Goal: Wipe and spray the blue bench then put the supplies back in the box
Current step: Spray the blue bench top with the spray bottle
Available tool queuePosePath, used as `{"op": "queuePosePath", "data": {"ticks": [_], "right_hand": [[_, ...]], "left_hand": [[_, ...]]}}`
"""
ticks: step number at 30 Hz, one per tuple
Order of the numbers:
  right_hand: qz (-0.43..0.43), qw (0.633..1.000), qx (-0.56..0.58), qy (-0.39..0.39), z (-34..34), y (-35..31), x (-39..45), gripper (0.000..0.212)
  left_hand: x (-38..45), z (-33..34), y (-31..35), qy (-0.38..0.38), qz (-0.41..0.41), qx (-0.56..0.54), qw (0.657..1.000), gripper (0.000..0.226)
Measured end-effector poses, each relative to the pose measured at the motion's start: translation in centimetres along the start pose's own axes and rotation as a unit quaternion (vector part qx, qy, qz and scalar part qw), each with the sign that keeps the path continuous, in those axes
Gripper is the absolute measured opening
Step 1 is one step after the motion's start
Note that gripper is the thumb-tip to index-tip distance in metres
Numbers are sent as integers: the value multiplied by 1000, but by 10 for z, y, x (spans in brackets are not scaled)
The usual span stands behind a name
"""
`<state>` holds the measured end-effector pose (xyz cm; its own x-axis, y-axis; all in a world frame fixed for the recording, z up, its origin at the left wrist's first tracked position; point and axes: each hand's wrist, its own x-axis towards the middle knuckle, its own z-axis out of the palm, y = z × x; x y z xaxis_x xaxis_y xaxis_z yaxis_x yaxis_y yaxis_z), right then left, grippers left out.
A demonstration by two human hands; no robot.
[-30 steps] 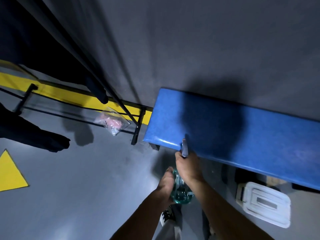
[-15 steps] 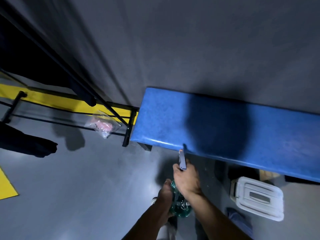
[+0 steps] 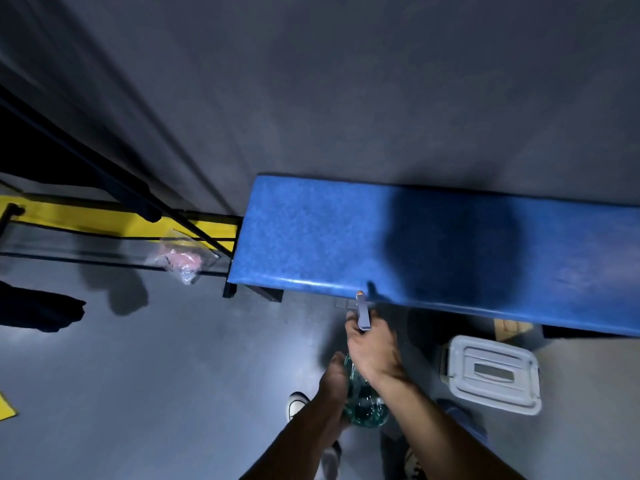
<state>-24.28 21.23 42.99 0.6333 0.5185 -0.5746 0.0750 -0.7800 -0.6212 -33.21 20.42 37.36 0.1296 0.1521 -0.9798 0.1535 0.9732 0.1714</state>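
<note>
Fingers (image 3: 351,322) of the right hand (image 3: 372,348) are curling around the neck and trigger of the spray bottle (image 3: 362,403), while the left hand (image 3: 334,375) is cupping the greenish, see-through body lower down, so both hands are clasped on the same bottle. That split looks deliberate: the lower hand is steadying the weight and the upper one is staying free to squeeze. Just beyond the fingertips, the grey nozzle (image 3: 362,311) is pointing up at the near edge of the blue bench (image 3: 311,244), almost touching its rounded lip, which suggests the spraying step is under way or about to begin; no mist is showing. Whether the trigger is being pressed cannot be told.

To the right of the fingers and slightly nearer the person, the white lidded box (image 3: 490,375) is sitting on the floor, partly under the bench, lid closed, probably waiting for the supplies. Well off to the left of the fingers, a clear plastic bag (image 3: 180,259) with something pink inside is lying on a black rack (image 3: 114,233). No cloth is visible.
</note>
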Motion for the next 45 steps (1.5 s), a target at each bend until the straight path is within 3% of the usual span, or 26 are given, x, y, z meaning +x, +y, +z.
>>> {"op": "queuePosePath", "data": {"ticks": [7, 17, 23, 27, 32, 39, 45], "right_hand": [[38, 997, 26, 59, -45, 25, 9, 30], [64, 997, 34, 41, -93, 69, 25, 36], [79, 992, 65, 78, -134, 100, 33, 38], [82, 992, 59, 78, -157, 117, 41, 28], [80, 992, 65, 73, -191, 141, 39, 35], [95, 980, 100, 142, -245, 176, 48, 45], [127, 977, 122, 119, -274, 198, 62, 46]], "left_hand": [[2, 49, -16, -17, -4, 40, 999, 64], [5, 102, -46, -1, -11, 107, 994, 60], [-3, 150, -65, -17, -7, 156, 988, 54], [-6, 175, -79, -19, -10, 158, 987, 60], [-19, 206, -96, -17, 5, 178, 984, 56], [-32, 276, -117, -20, 28, 185, 982, 52], [-33, 309, -128, -33, -5, 198, 980, 49]]}}
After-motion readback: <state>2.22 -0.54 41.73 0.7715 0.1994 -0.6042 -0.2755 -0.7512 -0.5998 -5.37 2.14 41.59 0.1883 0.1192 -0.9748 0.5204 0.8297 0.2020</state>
